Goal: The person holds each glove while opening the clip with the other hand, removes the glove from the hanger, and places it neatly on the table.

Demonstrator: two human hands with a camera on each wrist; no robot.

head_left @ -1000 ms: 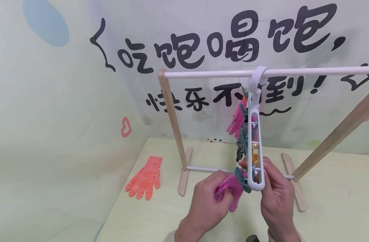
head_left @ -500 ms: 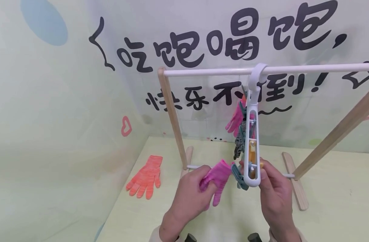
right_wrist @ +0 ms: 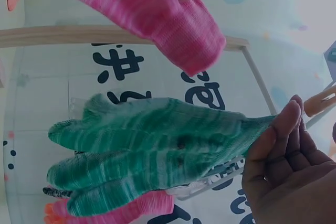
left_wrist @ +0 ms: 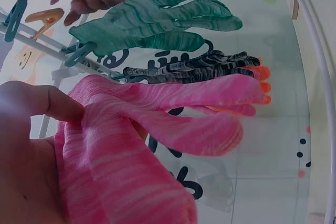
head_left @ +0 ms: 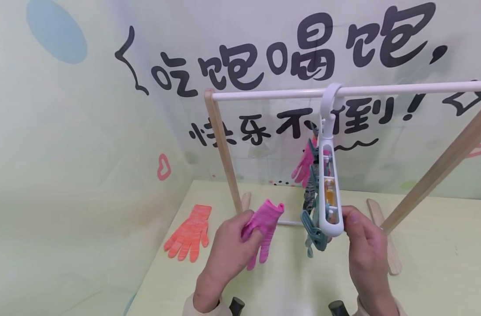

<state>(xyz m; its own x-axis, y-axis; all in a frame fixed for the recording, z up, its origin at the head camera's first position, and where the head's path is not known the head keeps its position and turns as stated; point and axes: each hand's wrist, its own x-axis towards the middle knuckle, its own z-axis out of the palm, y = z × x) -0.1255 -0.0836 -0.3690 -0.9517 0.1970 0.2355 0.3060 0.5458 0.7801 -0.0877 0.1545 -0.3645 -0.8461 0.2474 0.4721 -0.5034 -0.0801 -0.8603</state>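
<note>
My left hand [head_left: 228,250] grips a pink knit glove [head_left: 265,219] by its middle, cuff up and fingers dangling, to the left of the white clip hanger [head_left: 333,229]. In the left wrist view, the thumb presses on the pink knit. My right hand [head_left: 366,254] is beside the hanger's near end. Its fingertips are right at the cuff of a hanging green striped glove [right_wrist: 173,135]; the left wrist view shows thumb and index finger apart. A teal clip [left_wrist: 80,54] sits at that cuff. An orange clip [left_wrist: 44,17] is nearby on the hanger.
Farther along the hanger hang a black-and-grey glove [left_wrist: 189,69] and another pink glove [head_left: 303,164]. The hanger hooks over the white rail [head_left: 272,94] of a wooden-legged rack. An orange glove [head_left: 190,232] lies flat on the table [head_left: 433,245] at left.
My left hand has drawn the pink glove away from the teal clip, leftward. My right hand has shifted slightly right of the hanger end.
</note>
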